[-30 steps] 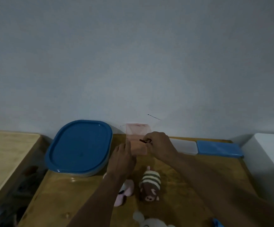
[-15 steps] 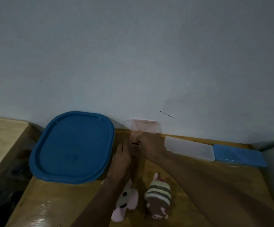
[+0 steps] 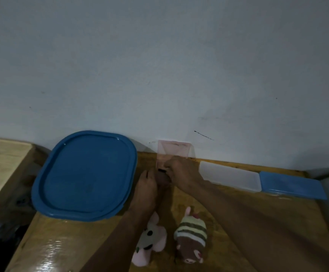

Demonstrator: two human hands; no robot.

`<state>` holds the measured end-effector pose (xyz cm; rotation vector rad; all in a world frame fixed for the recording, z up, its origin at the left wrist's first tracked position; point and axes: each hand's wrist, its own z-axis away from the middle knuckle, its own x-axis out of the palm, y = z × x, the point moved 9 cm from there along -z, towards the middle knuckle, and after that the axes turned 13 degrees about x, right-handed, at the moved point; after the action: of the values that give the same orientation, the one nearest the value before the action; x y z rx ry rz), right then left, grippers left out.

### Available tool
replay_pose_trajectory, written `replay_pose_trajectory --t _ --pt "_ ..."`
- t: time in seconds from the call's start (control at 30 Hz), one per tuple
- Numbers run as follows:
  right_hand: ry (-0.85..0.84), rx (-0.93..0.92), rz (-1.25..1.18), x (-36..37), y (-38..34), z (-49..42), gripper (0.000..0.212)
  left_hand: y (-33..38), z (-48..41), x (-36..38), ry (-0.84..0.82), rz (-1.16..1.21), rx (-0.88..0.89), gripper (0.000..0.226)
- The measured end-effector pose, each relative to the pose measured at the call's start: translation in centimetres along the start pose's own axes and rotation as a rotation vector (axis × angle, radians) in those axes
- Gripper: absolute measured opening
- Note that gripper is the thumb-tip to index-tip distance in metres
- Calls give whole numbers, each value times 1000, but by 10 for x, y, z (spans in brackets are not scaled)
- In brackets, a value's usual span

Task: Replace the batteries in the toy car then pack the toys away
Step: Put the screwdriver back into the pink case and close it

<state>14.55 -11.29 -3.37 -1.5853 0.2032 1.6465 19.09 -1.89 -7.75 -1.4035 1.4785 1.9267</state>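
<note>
Hands have drawn together at the near end of the pink box [image 3: 173, 149]. Right hand [image 3: 181, 173] pinches a small dark item [image 3: 162, 170], crosswise, just beside the left hand [image 3: 146, 185], whose grip is unclear. Toy car unseen.

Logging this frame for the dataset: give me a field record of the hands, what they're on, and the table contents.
left hand: at the pink translucent box, grip unclear
right hand: pinches small dark item at the box
toys: pink plush and striped plush on the table, untouched
containers: blue-lidded container left; clear flat box and blue flat box right, along wall
toy car: not identifiable
</note>
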Motion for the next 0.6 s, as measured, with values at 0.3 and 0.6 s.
replay_pose_trajectory --t 0.3,0.6 --pt "315 449 -496 -45 76 19 26 8 1 -19 78 67 13 24" --pt "207 423 -670 -41 73 15 40 7 -1 -24 74 101 -28 16"
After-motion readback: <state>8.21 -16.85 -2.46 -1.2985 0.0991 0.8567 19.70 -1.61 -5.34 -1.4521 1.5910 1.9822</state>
